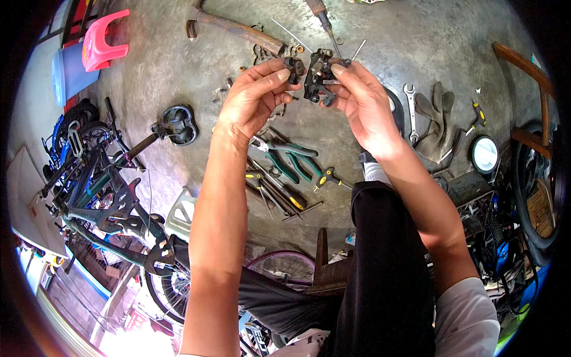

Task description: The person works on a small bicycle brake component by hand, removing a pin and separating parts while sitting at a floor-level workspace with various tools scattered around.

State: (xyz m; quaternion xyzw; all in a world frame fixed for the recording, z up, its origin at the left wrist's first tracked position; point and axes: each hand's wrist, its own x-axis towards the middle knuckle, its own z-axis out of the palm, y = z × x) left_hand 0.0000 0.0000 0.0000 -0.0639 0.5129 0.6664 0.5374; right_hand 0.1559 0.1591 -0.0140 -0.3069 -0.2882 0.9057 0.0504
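Near the top centre, my left hand (259, 92) is closed on a small black metal piece (293, 70). My right hand (363, 101) grips a larger black brake caliper (314, 83) with bolts on it, held just right of the small piece. Behind and below them on the concrete floor lie a hammer (238, 30), a screwdriver (316, 12), small loose parts, green-handled pliers (297, 154), several yellow-and-black tools (327, 177), a combination wrench (411, 113) and a grey glove (440, 119).
A bike frame with wheels (107, 202) fills the left, near a loose saddle (178, 125). A pink stool (104, 38) is at upper left. A round tin (485, 153), wooden furniture (523, 62) and tyres (523, 220) are at right. My legs are below, beside a purple rim (276, 259).
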